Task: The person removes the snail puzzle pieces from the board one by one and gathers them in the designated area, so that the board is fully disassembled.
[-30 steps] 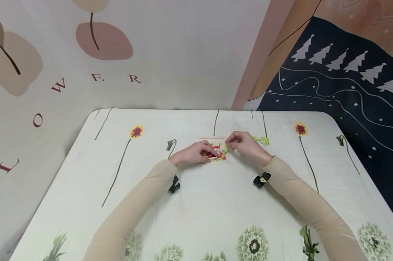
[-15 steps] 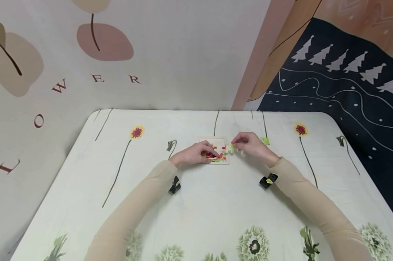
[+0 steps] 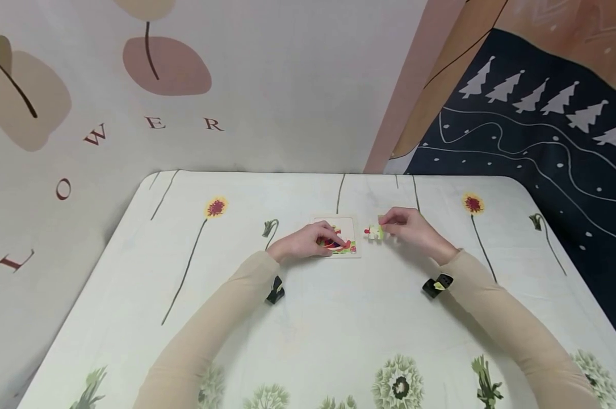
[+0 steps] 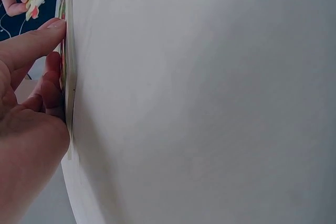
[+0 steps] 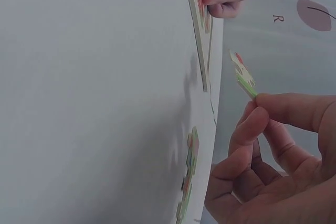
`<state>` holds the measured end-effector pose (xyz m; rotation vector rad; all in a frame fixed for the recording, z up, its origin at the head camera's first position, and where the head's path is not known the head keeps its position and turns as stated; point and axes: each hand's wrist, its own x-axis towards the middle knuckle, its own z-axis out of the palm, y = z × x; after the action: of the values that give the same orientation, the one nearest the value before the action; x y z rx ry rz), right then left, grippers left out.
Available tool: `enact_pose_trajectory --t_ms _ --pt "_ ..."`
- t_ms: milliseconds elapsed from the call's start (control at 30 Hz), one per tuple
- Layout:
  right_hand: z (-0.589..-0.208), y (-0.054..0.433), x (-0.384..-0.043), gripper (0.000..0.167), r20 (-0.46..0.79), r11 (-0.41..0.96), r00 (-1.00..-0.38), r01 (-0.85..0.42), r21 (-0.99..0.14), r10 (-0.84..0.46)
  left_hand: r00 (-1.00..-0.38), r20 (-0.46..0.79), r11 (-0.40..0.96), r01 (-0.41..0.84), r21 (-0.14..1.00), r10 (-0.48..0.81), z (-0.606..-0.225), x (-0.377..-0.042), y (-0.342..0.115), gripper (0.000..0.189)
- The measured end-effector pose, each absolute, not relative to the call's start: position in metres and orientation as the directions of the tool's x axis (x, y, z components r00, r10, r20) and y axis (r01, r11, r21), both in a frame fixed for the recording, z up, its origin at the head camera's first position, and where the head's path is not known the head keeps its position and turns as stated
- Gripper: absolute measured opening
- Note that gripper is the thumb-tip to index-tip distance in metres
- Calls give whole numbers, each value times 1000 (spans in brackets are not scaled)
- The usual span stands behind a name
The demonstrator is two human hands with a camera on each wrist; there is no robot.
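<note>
A small square jigsaw puzzle board (image 3: 357, 238) with a pale rim lies at the far middle of the table. Its upper right part shows bare white, while colourful red and green pieces fill the lower part. My left hand (image 3: 308, 238) rests on the board, index finger extended over the pictured pieces. To the right of the board, my right hand (image 3: 412, 227) pinches a jigsaw piece (image 3: 373, 232) between thumb and index finger. This piece is green, white and red, and in the right wrist view it is held up off the table.
More loose jigsaw pieces (image 5: 189, 166) lie on the table beneath my right hand, hidden by it in the head view. A white cloth (image 3: 328, 318) with printed flowers covers the table. Printed curtains hang behind and to the right.
My right hand has lifted the jigsaw piece from the board's right side and drawn it rightward, clear of the rim. My left hand has stayed in place on the board.
</note>
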<state>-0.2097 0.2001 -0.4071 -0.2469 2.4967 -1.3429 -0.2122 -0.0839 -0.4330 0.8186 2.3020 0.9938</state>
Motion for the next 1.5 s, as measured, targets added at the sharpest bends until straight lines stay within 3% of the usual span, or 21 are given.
enact_pose_trajectory --t_ms 900,1500 --pt "-401 255 -205 25 -172 612 -970 32 -790 -172 -706 -223 558 285 780 672 -433 -210 -83 34" --pt "-409 276 -206 27 -241 648 -961 100 -755 -133 -705 -213 552 294 780 677 -432 -210 -83 35"
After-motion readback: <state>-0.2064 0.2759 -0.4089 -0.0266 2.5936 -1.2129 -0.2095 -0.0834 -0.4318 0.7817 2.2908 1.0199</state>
